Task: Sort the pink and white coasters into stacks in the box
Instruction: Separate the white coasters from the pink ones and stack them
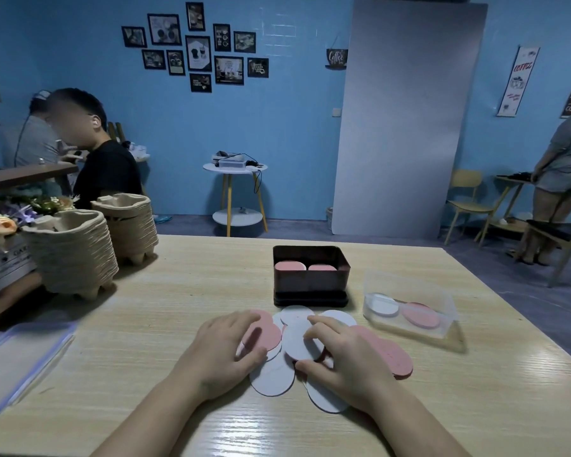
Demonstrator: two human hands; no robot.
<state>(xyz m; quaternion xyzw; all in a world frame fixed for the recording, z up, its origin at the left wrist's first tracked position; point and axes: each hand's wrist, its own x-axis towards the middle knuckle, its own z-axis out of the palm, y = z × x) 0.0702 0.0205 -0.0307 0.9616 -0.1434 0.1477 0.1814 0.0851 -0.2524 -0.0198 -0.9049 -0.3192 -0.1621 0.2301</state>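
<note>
Between the two hands, right at the near middle of the table [178,291], lies the pile [272,379] of loose pink and white rounds, overlapping every which way. Right hand [348,357] has one: fingertips on the far edge of a white coaster [295,343], thumb on its near edge, pinching it. Left hand [223,352] is draped over a pink coaster [264,336] just beside it, fingers curved across the top, thumb near its edge; whether that is a real hold, I cannot tell. Straight beyond the fingertips sits the dark box [310,285], just past the pile, with two pink stacks [290,266] side by side inside. Off beyond the right hand, a clear tub [409,301] holds one white and one pink disc. Well out past the left hand stand two stacks of pulp trays [73,255].
</note>
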